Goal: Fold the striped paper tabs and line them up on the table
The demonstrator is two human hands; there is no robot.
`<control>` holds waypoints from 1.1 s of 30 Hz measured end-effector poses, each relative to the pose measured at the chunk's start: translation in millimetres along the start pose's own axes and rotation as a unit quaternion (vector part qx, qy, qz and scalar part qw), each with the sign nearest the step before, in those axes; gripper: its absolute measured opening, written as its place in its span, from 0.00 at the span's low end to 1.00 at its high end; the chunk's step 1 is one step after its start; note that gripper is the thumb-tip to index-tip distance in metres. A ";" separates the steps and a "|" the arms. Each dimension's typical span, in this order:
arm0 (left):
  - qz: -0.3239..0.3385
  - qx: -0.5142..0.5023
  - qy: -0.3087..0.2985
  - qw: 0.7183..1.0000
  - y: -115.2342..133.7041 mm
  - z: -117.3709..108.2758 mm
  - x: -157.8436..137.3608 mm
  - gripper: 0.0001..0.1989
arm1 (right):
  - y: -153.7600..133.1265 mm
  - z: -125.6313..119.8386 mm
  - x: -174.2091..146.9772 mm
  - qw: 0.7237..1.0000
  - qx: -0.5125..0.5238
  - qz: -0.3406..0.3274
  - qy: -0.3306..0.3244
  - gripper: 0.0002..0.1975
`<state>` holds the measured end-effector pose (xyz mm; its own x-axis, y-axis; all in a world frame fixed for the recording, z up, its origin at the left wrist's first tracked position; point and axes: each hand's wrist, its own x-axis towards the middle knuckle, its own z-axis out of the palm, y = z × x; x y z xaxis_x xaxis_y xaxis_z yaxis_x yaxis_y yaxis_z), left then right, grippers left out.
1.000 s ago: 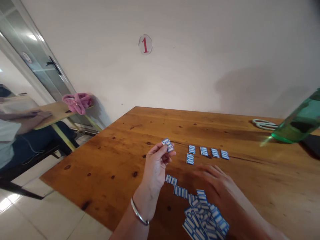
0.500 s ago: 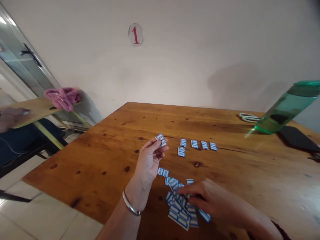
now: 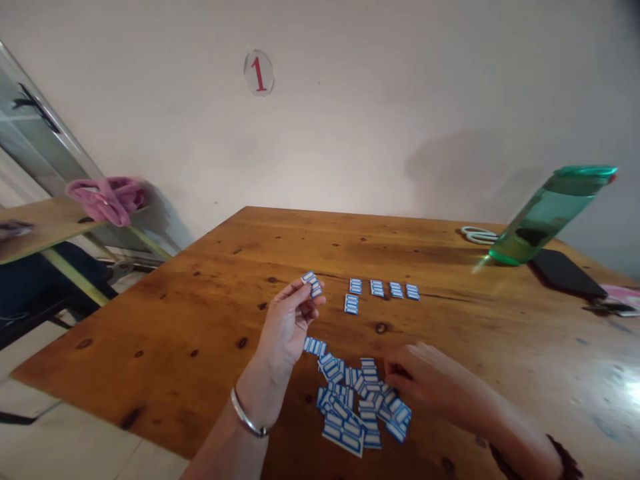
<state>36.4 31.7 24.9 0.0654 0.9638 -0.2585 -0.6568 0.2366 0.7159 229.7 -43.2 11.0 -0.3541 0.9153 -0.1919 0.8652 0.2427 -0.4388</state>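
My left hand (image 3: 287, 327), with a silver bangle at the wrist, is raised over the table and pinches a few small blue-and-white label sheets (image 3: 311, 283) between thumb and fingers. Below it lies a loose, overlapping pile of similar label sheets (image 3: 345, 427). At the pile's right edge is my right hand (image 3: 417, 373), low over the wood with its fingers curled; whether a sheet is under its fingertips is hidden. Farther back, several small label sheets (image 3: 377, 288) lie in a row, with one more sheet (image 3: 351, 305) just in front of the row's left end.
A tilted-looking green bottle (image 3: 545, 217) stands at the right on the wooden table (image 3: 210, 287), near a white coiled cable (image 3: 477, 235) and a dark flat object (image 3: 567, 273). Leftward, another table holds a pink cloth (image 3: 113, 198), and part of another person's hand (image 3: 13, 229) shows.
My right hand has drawn back rightward from the middle of the pile, whose sheets now look more spread out. My left hand still holds its sheets. The whole view has shifted slightly.
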 end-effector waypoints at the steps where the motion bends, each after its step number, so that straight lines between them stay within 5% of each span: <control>1: -0.002 0.001 0.001 1.000 0.1 0.4 -0.2 0.06 | -2.0 -0.1 1.0 1.000 0.019 -0.019 -0.013 0.12; 4: -0.006 0.000 -0.001 1.000 0.0 1.0 -0.2 0.06 | -6.3 -2.0 3.6 0.994 0.092 -0.053 0.015 0.15; 10: 0.004 0.005 -0.009 1.000 -0.4 0.1 1.1 0.06 | -5.5 -0.8 -5.8 0.998 -0.006 0.050 0.036 0.06; 20: -0.011 -0.005 -0.023 1.000 -3.5 1.7 -1.1 0.07 | -10.3 46.0 -43.9 0.988 -0.031 0.143 0.058 0.07; 28: -0.012 0.017 -0.018 1.000 -7.7 -0.4 1.8 0.06 | 3.1 60.1 -41.6 0.985 0.037 0.110 0.124 0.06; 33: -0.019 0.034 -0.023 0.999 -11.0 0.3 2.0 0.05 | 10.3 48.6 -35.2 0.987 0.086 0.098 0.098 0.07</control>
<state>44.0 31.0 16.7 0.1236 0.9584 -0.2573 -0.6016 0.2785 0.7487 233.8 -88.5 -29.4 -0.0962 0.9878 -0.1225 0.8314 0.0121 -0.5555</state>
